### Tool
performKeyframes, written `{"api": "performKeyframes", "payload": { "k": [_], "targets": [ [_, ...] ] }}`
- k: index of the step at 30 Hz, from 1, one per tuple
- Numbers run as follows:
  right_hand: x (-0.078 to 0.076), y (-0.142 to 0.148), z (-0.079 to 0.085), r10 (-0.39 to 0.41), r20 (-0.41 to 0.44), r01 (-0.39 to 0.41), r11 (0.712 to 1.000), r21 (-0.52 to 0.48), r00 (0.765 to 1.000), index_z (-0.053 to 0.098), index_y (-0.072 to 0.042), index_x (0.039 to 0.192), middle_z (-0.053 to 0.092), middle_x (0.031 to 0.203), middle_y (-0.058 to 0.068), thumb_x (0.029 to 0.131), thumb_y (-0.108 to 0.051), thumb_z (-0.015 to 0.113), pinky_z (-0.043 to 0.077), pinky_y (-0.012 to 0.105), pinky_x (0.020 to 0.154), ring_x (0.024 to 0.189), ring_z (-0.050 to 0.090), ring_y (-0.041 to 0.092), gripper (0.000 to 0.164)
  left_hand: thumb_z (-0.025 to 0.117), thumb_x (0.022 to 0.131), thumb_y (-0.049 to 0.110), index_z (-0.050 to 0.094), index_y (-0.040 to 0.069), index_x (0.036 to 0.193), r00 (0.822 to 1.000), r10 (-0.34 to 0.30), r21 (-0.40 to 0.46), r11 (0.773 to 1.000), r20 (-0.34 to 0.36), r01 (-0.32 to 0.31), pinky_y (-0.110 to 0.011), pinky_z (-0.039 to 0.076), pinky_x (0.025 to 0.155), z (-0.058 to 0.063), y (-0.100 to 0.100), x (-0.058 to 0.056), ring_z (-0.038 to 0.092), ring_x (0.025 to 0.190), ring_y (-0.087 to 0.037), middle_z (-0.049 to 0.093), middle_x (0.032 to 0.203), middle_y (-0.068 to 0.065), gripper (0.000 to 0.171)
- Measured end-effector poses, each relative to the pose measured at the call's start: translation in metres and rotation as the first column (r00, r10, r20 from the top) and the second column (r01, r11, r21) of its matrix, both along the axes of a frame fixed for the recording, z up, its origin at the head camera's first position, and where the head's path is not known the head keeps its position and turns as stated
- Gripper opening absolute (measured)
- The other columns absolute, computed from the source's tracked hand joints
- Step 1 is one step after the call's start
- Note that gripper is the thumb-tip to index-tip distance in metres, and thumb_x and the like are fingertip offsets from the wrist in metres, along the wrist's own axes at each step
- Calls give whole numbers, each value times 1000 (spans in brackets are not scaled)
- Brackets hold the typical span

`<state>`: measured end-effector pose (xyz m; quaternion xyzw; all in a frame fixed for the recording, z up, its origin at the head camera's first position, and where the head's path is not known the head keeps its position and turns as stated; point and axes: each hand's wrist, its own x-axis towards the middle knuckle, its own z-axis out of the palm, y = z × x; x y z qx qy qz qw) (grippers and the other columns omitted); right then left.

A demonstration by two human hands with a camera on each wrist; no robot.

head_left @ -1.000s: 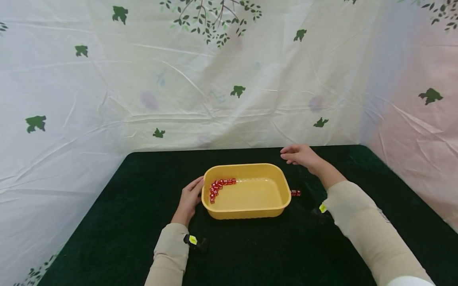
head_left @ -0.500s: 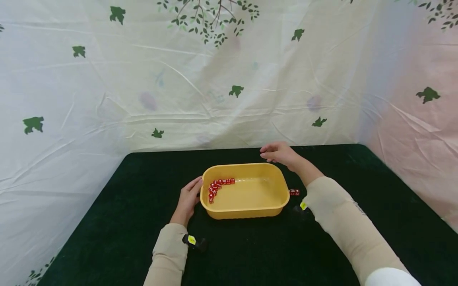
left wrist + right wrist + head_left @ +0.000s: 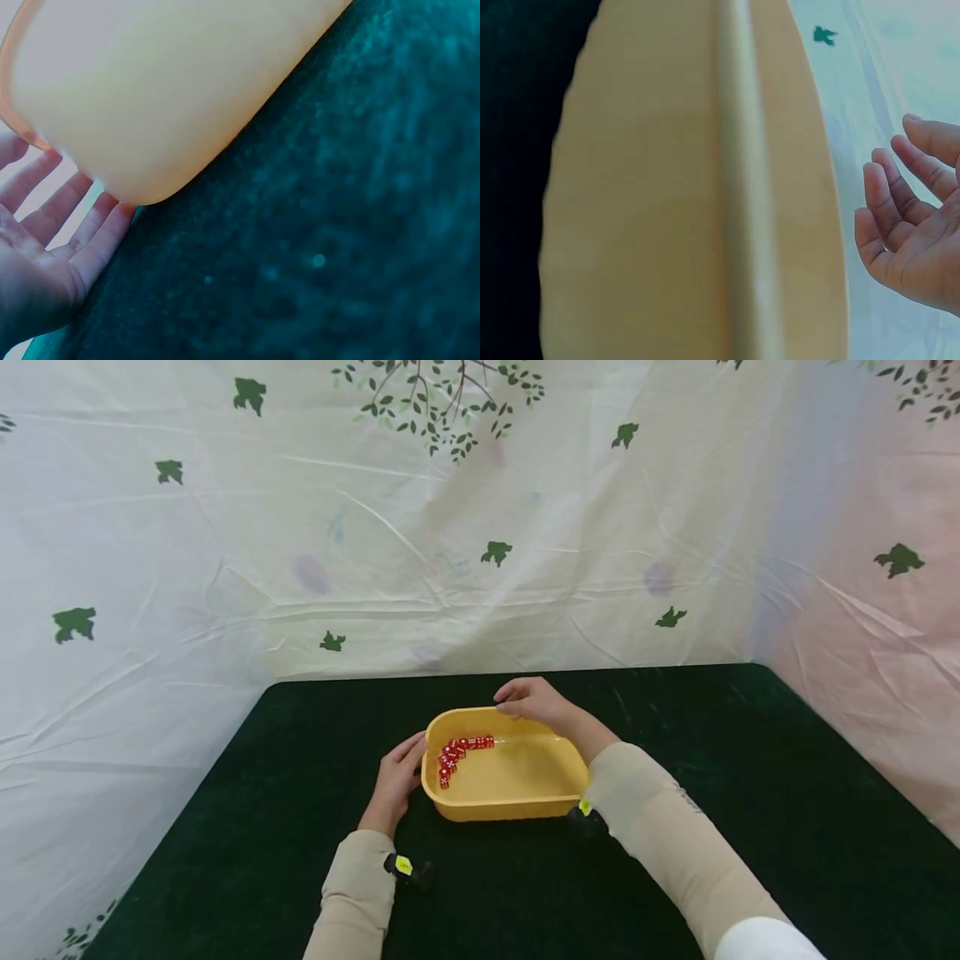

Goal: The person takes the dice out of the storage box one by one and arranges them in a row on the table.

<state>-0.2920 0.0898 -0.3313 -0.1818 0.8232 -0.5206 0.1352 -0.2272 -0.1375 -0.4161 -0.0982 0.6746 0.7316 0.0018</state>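
A yellow plastic tub (image 3: 495, 811) stands on the dark green cloth, with a curved row of small red dice (image 3: 448, 760) along its left and back inside walls. My left hand (image 3: 393, 781) rests against the tub's left end; in the left wrist view its fingers (image 3: 60, 206) reach straight to the tub's side. Over the tub's back rim, in the head view, is my right hand (image 3: 537, 703). Seen by the right wrist camera, that hand (image 3: 919, 240) has loosely bent, spread fingers and holds nothing. The right sleeve covers the tub's right end.
The dark green table cloth (image 3: 225, 827) spreads around the tub on all sides. Behind it hangs a pale curtain (image 3: 405, 568) with green leaf prints. A black wrist camera (image 3: 411, 871) sits on the left sleeve and another (image 3: 587, 821) on the right.
My right hand has moved left from beyond the tub's back right corner to over its back rim. The sleeve now hides the dice outside the right end. Left hand and tub stay put.
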Motion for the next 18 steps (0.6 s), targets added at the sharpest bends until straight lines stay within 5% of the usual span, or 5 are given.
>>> {"api": "performKeyframes", "payload": {
  "k": [8,18],
  "targets": [
    [7,-26,-10,67,24,-65,996,-54,997,55,8,103,58,86,11,80,-4,59,42,45,79,90,51,35,26,54,81,42,52,16,118,1000,11,9,1000,3,-11,-39,41,83,-2,0,1,44,107,-21,45,122,-4,46],
    [12,-47,-21,88,42,-90,996,25,995,59,-1,102,57,92,8,81,-9,59,45,38,76,80,52,22,22,53,83,39,53,16,117,1000,4,7,1000,-5,-4,-39,42,83,-1,-1,0,45,106,-21,46,121,-4,41]
  ]
}}
